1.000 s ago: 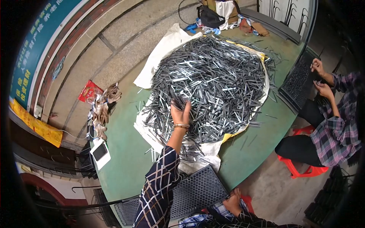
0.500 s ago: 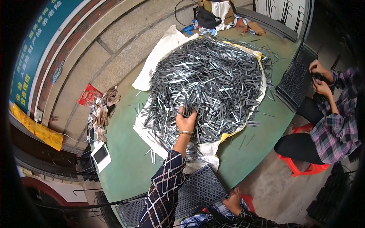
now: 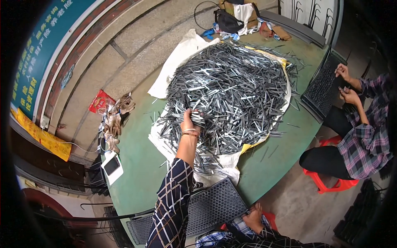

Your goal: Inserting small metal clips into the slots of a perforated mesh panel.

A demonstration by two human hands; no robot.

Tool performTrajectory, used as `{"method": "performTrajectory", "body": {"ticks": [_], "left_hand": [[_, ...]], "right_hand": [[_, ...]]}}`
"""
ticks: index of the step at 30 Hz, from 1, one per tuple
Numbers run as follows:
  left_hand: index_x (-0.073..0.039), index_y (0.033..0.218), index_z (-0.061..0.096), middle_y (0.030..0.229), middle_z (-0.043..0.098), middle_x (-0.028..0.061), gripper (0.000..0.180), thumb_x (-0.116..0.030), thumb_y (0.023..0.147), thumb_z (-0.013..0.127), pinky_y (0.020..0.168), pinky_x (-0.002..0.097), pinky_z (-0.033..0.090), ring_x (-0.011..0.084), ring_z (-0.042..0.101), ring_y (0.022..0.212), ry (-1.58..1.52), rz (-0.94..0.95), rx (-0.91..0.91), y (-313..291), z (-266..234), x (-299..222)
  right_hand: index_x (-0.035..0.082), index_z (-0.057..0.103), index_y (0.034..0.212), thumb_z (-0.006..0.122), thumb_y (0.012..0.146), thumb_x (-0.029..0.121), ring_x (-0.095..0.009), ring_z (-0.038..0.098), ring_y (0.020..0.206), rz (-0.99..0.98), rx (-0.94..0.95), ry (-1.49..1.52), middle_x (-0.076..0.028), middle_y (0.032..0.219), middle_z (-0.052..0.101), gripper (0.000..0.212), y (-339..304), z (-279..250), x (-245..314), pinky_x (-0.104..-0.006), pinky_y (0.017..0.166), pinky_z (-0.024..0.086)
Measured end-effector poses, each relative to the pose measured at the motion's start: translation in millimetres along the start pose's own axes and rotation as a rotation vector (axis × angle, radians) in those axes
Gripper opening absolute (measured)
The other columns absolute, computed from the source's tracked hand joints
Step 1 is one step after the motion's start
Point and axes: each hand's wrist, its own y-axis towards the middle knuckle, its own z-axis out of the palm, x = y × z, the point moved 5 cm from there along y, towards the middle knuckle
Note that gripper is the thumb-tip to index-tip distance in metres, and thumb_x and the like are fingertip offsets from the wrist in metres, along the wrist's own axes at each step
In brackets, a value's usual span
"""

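A large heap of thin dark grey metal-looking strips (image 3: 235,91) lies on a white sack (image 3: 173,74) on the green table. My left hand (image 3: 189,120) is at the heap's near left side, thumb up, closed around a small bunch of these strips. Below it, a black tray (image 3: 217,204) covered in small round holes rests at the table's near edge, partly behind my left forearm. Beside the tray's right corner is my right hand (image 3: 254,219), low down with its fingers curled. Whatever it may hold is hidden.
At the right a co-worker in a plaid shirt (image 3: 366,140) sits on a red stool (image 3: 331,182), hands over another black tray (image 3: 324,87). Gloves (image 3: 113,122), a red packet (image 3: 101,102) and a white-framed device (image 3: 112,167) lie at left. A black bag (image 3: 228,22) lies at the far edge.
My left hand has moved slightly left and turned thumb up, now showing a bunch of strips in its grip. My right hand has stayed by the tray. The co-worker's hands have shifted slightly.
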Motion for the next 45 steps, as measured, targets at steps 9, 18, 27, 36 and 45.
{"method": "performTrajectory", "body": {"ticks": [9, 18, 27, 36, 45], "left_hand": [[-0.009, 0.069, 0.052, 0.068, 0.056, 0.0033, 0.021, -0.02, 0.085, 0.059, 0.075, 0.0389, 0.049, 0.0183, 0.054, 0.065, -0.071, -0.171, 0.18, -22, 20, -3], [-0.009, 0.065, 0.049, 0.063, 0.053, 0.0042, 0.024, -0.019, 0.085, 0.057, 0.065, 0.0355, 0.047, 0.022, 0.054, 0.063, -0.064, -0.141, 0.213, -49, 61, -32], [-0.009, 0.068, 0.049, 0.066, 0.053, 0.0048, 0.022, -0.021, 0.086, 0.055, 0.067, 0.0344, 0.047, 0.0213, 0.054, 0.066, -0.023, -0.174, 0.301, -120, 90, -11], [-0.006, 0.075, 0.053, 0.068, 0.056, 0.0044, 0.015, -0.016, 0.084, 0.059, 0.056, 0.0293, 0.048, 0.0164, 0.055, 0.059, 0.045, 0.134, -0.006, -189, 75, 22], [-0.006, 0.092, 0.05, 0.079, 0.059, 0.004, 0.014, -0.013, 0.085, 0.06, 0.059, 0.0251, 0.047, 0.0106, 0.056, 0.067, 0.424, 0.508, 0.113, -196, 88, 2]], "right_hand": [[0.002, 0.056, 0.106, 0.065, 0.065, 0.024, -0.042, 0.042, 0.101, -0.008, -0.091, 0.016, -0.022, 0.106, 0.048, 0.047, 1, -8, 4, -0.0474, 0.09, 0.034], [0.0, 0.057, 0.098, 0.061, 0.077, 0.012, -0.024, 0.056, 0.08, 0.058, -0.064, 0.534, -0.012, 0.087, 0.058, 0.025, -7, -39, -7, -0.0327, 0.07, 0.045], [-0.003, 0.049, 0.117, 0.047, 0.092, 0.014, -0.012, 0.055, 0.08, -0.094, -0.113, 0.87, -0.006, 0.088, 0.058, 0.03, 103, -165, 119, -0.025, 0.075, 0.044], [0.002, 0.053, 0.116, 0.047, 0.093, 0.032, -0.02, 0.049, 0.11, -0.101, -0.119, 1.701, -0.009, 0.116, 0.056, 0.038, 217, -100, 200, -0.0338, 0.095, 0.037], [0.007, 0.056, 0.111, 0.048, 0.092, 0.03, -0.019, 0.056, 0.1, 0.039, 0.059, 1.972, -0.007, 0.11, 0.059, 0.031, 217, -60, 193, -0.034, 0.089, 0.044]]}}
